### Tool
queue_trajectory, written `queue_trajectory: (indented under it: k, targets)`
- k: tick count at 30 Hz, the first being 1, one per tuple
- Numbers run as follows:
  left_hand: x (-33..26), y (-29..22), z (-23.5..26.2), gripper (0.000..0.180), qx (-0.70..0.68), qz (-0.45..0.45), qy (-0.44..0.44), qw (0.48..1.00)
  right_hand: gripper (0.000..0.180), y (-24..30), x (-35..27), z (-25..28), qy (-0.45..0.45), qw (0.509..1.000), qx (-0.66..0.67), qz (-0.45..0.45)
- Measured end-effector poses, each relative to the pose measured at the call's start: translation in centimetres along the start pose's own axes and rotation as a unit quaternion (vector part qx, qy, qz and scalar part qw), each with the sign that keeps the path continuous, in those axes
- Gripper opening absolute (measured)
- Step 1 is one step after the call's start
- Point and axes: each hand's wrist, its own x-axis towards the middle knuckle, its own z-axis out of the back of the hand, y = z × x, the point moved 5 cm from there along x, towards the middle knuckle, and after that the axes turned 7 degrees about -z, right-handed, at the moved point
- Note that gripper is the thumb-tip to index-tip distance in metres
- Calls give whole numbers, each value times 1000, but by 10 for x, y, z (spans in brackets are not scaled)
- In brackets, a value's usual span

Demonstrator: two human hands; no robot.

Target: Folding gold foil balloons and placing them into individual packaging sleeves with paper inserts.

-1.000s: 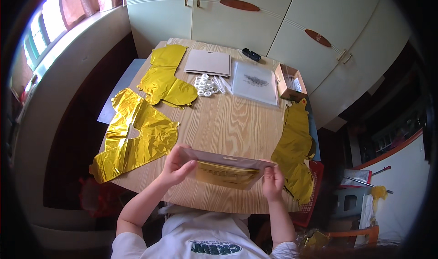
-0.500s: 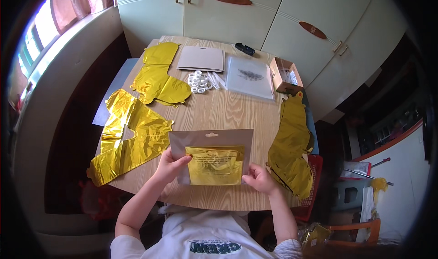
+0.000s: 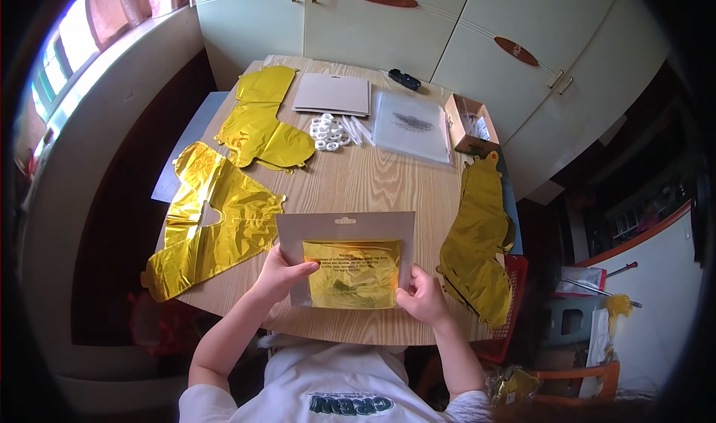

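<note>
Between my two hands is a clear plastic bag (image 3: pixel 354 274) with a grey card and a folded gold foil balloon inside; a hang hole shows at its top edge. My left hand (image 3: pixel 285 274) grips the left side, thumb lying on the front. My right hand (image 3: pixel 423 296) pinches the lower right edge. Left of my left hand lies a flat gold foil balloon (image 3: pixel 231 229), and behind it another gold foil balloon (image 3: pixel 261 125). More gold foil balloons (image 3: pixel 477 237) lie in a pile at the table's right edge.
Toward the back of the wooden table (image 3: pixel 358 192) lie grey cards (image 3: pixel 332 93), white ribbon rolls (image 3: pixel 328 132), white straws (image 3: pixel 359 130) and a stack of clear bags (image 3: pixel 410 128). A cardboard box (image 3: pixel 470 125) and a black object (image 3: pixel 405 79) sit at the back right. Cabinets (image 3: pixel 380 28) stand behind.
The bag has tilted slightly, so its printing shows more clearly. My right hand has shifted a little along the edge. The things on the table lie as before.
</note>
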Motion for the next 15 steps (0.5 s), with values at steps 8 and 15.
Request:
queue_trajectory:
  k: [8,15]
  targets:
    - [-5,3,-2,20,36,24,56,997,33,35,4,9,72,959,263,83]
    - [-4,0,-9,26,52,2,62,997,22,40,10,-8,-16,941,315,120]
